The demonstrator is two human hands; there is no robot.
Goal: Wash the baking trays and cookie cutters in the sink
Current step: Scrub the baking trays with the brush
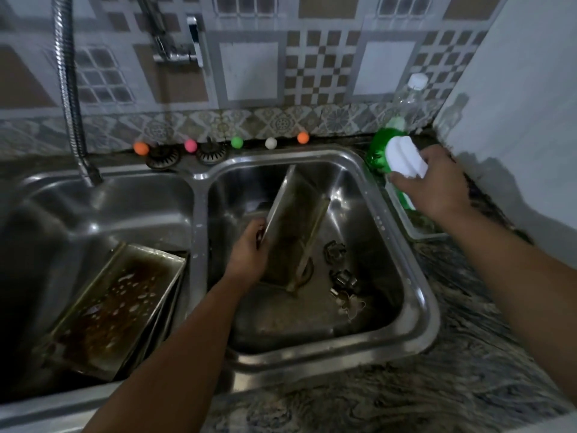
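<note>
While the left hand grips the long rim of a rectangular metal tray, fingers curled over its edge, the tray stands tilted on one short end inside the right basin of the steel sink. Its inner face is dull and streaked brown. On the basin floor just right of it lie three thin metal cutters, one near the front shaped like a bear (the other two outlines are hard to read). In the left basin a second tray leans against the divider, its bottom coated in dark, greasy residue dotted with pale bubbles, with more trays stacked beneath it. The right hand holds a white, ridged sponge over the marbled stone counter, fingers wrapped round it, beside a clear bottle of green liquid. Five small coloured balls line the patterned tile wall behind the sink, and a ribbed metal hose drops toward the left basin.
</note>
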